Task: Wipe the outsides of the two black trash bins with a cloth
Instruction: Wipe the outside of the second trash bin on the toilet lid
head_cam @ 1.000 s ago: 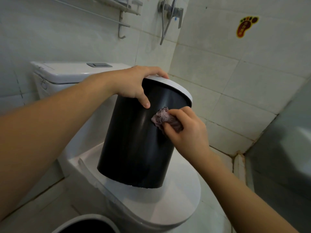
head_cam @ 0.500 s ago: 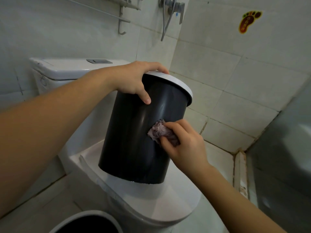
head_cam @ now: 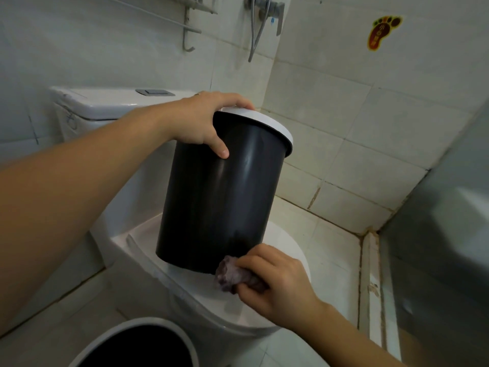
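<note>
Sliding down from mid-wall, the cloth (head_cam: 235,275) now meets the base of the black bin (head_cam: 222,197), which stands tilted on the closed toilet lid (head_cam: 288,250). Left hand (head_cam: 203,120) grips its white rim; right hand (head_cam: 275,284) pinches the cloth. A second bin (head_cam: 137,343) sits on the floor below.

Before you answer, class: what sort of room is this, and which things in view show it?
A small tiled bathroom, most likely: a white toilet with a flush button on its tank, a shower fitting with a hose on the wall, and a metal rack.
</note>
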### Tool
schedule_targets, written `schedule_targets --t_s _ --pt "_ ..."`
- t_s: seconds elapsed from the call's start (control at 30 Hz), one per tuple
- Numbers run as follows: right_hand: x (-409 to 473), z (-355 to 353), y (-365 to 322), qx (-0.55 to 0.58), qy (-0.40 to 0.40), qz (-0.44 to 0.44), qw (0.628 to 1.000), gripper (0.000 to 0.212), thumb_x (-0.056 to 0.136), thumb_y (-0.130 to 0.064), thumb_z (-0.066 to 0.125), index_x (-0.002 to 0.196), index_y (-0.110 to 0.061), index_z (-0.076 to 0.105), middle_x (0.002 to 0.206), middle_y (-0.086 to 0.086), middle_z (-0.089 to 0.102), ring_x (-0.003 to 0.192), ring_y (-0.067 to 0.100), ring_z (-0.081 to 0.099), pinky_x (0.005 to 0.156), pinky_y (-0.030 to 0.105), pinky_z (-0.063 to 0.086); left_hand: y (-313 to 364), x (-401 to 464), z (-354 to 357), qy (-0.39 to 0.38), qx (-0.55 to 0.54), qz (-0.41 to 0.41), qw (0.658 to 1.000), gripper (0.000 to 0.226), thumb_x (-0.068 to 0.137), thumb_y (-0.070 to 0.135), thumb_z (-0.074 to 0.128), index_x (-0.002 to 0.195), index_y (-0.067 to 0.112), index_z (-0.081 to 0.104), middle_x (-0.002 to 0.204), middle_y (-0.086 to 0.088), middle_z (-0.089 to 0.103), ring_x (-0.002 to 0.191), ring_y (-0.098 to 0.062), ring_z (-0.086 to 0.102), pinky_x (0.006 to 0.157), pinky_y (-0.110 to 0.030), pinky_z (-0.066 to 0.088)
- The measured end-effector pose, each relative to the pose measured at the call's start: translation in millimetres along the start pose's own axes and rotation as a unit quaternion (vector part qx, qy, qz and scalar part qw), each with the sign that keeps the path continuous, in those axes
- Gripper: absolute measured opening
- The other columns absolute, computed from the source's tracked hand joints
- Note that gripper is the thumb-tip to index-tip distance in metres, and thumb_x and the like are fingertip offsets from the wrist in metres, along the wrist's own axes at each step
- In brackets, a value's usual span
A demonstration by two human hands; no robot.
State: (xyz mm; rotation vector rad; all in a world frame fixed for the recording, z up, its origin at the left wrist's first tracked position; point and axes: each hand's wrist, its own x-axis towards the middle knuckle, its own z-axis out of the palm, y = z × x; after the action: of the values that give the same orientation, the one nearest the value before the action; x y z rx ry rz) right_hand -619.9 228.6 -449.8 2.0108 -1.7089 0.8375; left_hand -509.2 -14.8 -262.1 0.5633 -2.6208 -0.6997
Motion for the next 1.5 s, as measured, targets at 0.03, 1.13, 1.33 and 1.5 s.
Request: schedule_targets --t_s 0.03,1.13,1.33,1.5 --pt "1.7 -4.3 -2.9 0.019 0.025 0.019 0.999 0.023 0.082 -0.027 0.073 0.104 -0.019 0.07 0.094 -0.004 0.063 0.079 0.008 0.058 0.064 0.023 0.052 -0.6 -4.0 -0.2 0.006 0.0 0.0 1.0 0.086 0.065 0.018 0.09 0.127 0.058 0.046 0.137 0.01 0.048 0.123 -0.023 0.049 0.102 -0.05 0.047" --pt "74.7 13.6 -157.9 0.208 0.093 0.334 0.915 0.026 0.079 -0.057 0.053 0.096 -0.039 0.059 0.09 -0.011 0.072 0.08 0.014 0.071 0.071 0.044 0.06 -45.5 -262.2 -44.2 0.144 0.166 -0.097 0.971 0.021 0.077 0.026 0.084 0.093 0.023 0.071 0.093 -0.001 0.07 0.087 -0.022 0.06 0.076 -0.033 0.044" --pt "76.6 44.8 -182.0 0.218 0.062 0.348 0.91 0.031 0.079 -0.055 0.054 0.095 -0.03 0.063 0.091 -0.009 0.072 0.084 0.016 0.068 0.078 0.041 0.056 -88.9 -285.9 -30.6 0.12 0.214 -0.135 0.96 0.021 0.08 0.031 0.081 0.096 0.026 0.07 0.083 0.006 0.06 0.086 -0.02 0.053 0.074 -0.033 0.039" --pt "68.7 80.6 -187.2 0.24 0.036 0.369 0.897 0.027 0.083 -0.052 0.058 0.092 -0.027 0.064 0.084 -0.01 0.07 0.077 0.015 0.066 0.072 0.041 0.056 -134.8 -304.3 -8.3 0.103 0.205 -0.172 0.958 0.019 0.079 0.028 0.081 0.095 0.025 0.071 0.081 0.009 0.062 0.085 -0.018 0.058 0.075 -0.034 0.043"
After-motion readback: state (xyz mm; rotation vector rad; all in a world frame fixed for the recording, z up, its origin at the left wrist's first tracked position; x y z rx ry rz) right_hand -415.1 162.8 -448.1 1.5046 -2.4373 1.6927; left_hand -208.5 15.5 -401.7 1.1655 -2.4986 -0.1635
